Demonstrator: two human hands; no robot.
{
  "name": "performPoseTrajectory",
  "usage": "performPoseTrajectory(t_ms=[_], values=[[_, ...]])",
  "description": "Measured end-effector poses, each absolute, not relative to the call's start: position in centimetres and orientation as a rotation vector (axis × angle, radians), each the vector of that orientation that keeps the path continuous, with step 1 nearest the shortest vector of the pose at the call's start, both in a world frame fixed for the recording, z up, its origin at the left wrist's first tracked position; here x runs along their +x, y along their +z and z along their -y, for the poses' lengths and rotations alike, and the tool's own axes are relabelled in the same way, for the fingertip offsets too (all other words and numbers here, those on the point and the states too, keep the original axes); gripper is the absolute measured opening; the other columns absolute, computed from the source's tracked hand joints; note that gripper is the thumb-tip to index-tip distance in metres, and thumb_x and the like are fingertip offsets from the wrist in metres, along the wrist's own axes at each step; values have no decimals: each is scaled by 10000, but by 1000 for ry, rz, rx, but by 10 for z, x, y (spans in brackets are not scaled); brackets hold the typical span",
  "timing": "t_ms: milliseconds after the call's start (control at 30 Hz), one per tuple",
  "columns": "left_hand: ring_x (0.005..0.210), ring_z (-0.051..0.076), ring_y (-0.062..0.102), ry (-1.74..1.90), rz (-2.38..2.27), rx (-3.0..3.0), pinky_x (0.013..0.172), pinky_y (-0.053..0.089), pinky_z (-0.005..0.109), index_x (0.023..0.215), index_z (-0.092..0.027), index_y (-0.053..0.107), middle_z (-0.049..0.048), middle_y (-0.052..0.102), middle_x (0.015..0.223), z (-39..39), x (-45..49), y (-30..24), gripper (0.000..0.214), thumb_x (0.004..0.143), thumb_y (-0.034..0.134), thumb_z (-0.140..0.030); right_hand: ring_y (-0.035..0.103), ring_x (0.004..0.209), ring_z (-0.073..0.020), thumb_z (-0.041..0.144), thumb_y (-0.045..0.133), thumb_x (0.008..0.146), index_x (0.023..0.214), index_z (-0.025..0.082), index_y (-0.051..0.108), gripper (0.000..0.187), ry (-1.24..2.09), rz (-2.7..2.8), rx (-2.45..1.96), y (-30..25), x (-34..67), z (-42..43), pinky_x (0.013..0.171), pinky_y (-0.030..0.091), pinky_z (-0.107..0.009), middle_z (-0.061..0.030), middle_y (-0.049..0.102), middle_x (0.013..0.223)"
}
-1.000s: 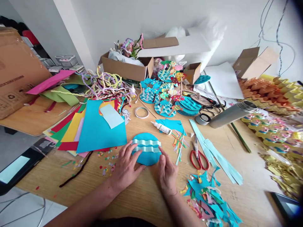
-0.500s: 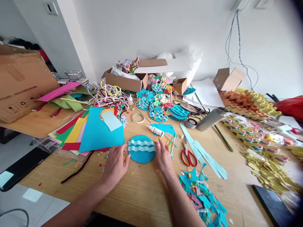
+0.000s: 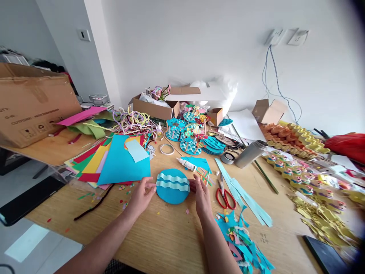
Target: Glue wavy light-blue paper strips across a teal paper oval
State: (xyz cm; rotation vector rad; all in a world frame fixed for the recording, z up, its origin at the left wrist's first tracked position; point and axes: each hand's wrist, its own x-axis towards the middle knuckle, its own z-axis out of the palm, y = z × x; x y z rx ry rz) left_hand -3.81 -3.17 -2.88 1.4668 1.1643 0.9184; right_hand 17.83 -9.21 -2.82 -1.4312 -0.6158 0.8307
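On the wooden table (image 3: 159,232) lies a blue paper disc (image 3: 171,197) with two pale-blue wavy paper strips (image 3: 172,182) across its upper half. My left hand (image 3: 143,192) is at the disc's left edge, its fingers apart and holding nothing. On the other side, my right hand (image 3: 202,194) stands on edge just off the strip ends, fingers stretched out and nothing in them. A white glue bottle (image 3: 188,164) lies on its side behind the disc. Red-handled scissors (image 3: 225,196) rest to the right, beside long pale-blue paper strips (image 3: 245,196).
Coloured paper sheets (image 3: 122,160) are stacked on the left. Blue paper scraps (image 3: 242,239) heap up at front right, near a phone (image 3: 326,253). A metal flask (image 3: 251,154) lies at the right. Finished paper decorations (image 3: 191,144) and pipe cleaners (image 3: 134,121) crowd the back.
Both hands have drawn slightly outward from the disc's sides. The camera view has tilted up a little, so the whole scene sits lower.
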Motion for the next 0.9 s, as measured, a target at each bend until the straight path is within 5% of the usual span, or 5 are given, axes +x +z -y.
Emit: performPoseTrajectory(t_ms=[200,467,700,900], values=[[1021,256,633,1079,-1029,1075,880,472,365,1044,-151,592,128,680,1048,33,-27,-4,505,610,778,-330,591,657,-132,435,795,602,1140,199,606,617,920,467,-1222,-24,179,96,590,473,-251,23,611,799],[1111,264,588,1199,-869,940,875,482,350,1164,-197,551,129,559,1287,17,3,14,656,563,809,-247,570,701,-117,342,808,605,1148,236,621,584,789,493,-1102,-24,178,97,634,484,-260,18,543,874],[910,271,669,840,-666,774,742,527,353,974,-135,674,114,720,951,20,13,3,416,613,811,-290,576,732,-119,334,821,609,1168,256,624,597,744,494,-1079,-26,181,97,653,492,-256,12,557,899],[845,206,680,885,-655,719,697,520,282,864,-159,685,64,732,899,10,5,-11,239,665,773,-256,640,806,-184,412,774,682,1129,239,646,496,863,472,-1046,-18,178,99,688,533,-317,-36,645,951]])
